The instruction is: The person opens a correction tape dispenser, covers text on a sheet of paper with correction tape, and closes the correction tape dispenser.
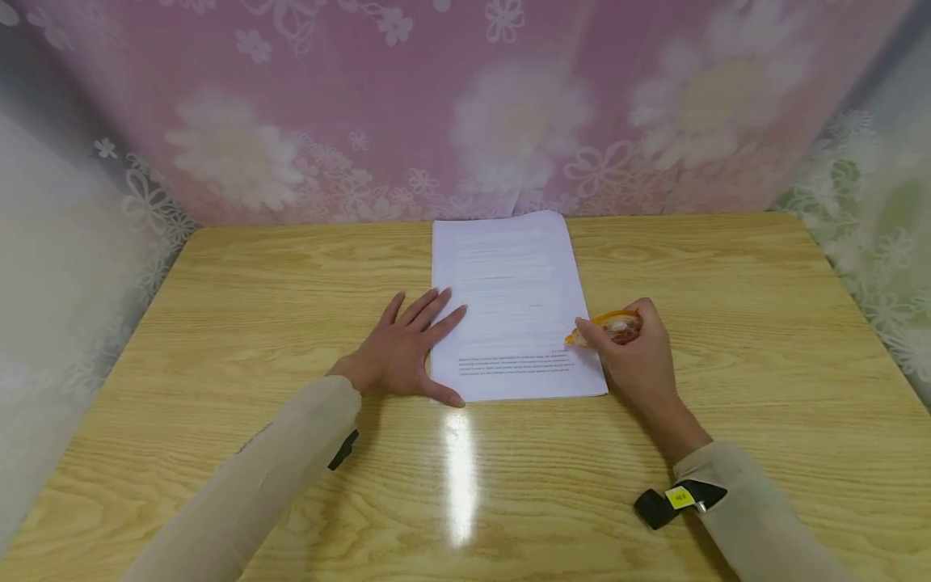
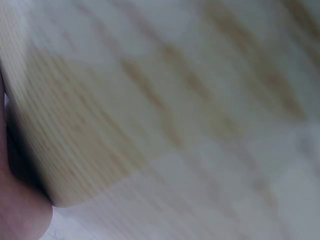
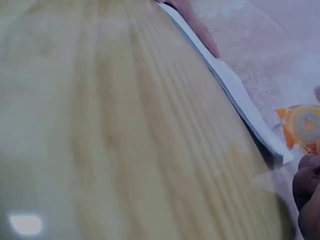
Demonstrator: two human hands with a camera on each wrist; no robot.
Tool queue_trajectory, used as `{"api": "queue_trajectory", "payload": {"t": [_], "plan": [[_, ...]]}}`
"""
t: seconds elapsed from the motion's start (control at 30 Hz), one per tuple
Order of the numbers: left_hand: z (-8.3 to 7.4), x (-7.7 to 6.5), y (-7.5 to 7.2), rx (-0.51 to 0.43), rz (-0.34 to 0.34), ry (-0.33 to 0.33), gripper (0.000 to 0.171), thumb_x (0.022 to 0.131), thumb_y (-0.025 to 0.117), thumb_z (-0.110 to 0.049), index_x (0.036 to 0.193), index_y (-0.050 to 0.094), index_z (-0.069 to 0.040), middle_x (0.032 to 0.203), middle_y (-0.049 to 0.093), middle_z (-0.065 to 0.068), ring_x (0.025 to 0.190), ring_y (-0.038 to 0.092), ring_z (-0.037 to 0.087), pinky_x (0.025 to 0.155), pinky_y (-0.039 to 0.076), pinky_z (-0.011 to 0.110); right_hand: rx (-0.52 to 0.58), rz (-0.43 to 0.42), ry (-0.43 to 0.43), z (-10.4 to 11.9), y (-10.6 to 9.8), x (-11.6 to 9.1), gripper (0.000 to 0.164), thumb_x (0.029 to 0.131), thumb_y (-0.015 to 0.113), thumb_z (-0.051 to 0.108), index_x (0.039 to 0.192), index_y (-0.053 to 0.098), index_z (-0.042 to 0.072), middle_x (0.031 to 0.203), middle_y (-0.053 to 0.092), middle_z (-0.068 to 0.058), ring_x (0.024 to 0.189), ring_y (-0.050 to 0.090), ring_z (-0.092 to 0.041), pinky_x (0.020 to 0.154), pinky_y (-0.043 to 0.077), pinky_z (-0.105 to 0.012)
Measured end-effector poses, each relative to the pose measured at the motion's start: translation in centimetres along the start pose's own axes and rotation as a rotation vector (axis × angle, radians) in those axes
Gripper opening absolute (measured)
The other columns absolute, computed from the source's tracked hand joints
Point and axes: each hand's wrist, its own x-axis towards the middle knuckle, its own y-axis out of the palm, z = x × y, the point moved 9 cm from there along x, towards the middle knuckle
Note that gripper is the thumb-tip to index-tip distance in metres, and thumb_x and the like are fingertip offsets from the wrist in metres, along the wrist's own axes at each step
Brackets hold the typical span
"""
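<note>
A stack of printed paper lies on the wooden table, its top sheet showing a few dark text lines near the bottom and pale white bands above them. My left hand is spread flat over the left edge of the stack, with the thumb at the bottom edge. In my right hand I grip an orange, see-through correction tape, its tip at the sheet's right side just above the dark lines. The right wrist view shows the round spool inside the correction tape and part of the curled right fingers.
The wood-grain table extends on both sides of the stack, with a bright light reflection in front. A pink flowered curtain hangs along the back edge. A black wrist camera sits on my right sleeve.
</note>
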Motion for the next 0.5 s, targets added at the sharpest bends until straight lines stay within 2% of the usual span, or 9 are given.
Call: {"api": "queue_trajectory", "payload": {"t": [0.13,0.27,0.5], "plan": [[0.1,-0.1,0.0,-0.004,0.002,-0.003,0.125,0.057,0.031,-0.099,0.155,0.002,-0.027,0.160,-0.007,0.004,0.144,-0.008,0.021,0.111,-0.003,0.054,-0.024,0.017,-0.010,0.5,0.9,-0.1,0.050,0.080,0.078,0.037,0.095,0.043,0.004,0.076,0.057,-0.009,0.057,0.051,-0.013,0.048,0.042,-0.020],[0.1,-0.1,0.2,-0.018,-0.008,0.006,0.125,0.058,0.033,-0.098,0.155,0.003,-0.026,0.160,-0.006,0.004,0.144,-0.008,0.021,0.111,-0.003,0.055,-0.065,0.028,-0.047,0.6,1.7,-0.2,0.049,0.080,0.077,0.036,0.093,0.042,0.003,0.074,0.055,-0.010,0.056,0.053,-0.015,0.047,0.043,-0.021],[0.1,0.1,0.3,-0.008,-0.017,0.009,0.125,0.058,0.033,-0.098,0.155,0.002,-0.026,0.160,-0.007,0.004,0.144,-0.008,0.021,0.111,-0.003,0.055,-0.080,0.018,-0.072,0.2,1.6,-0.4,0.046,0.080,0.078,0.031,0.092,0.042,0.004,0.071,0.055,-0.008,0.055,0.052,-0.015,0.046,0.043,-0.020]]}}
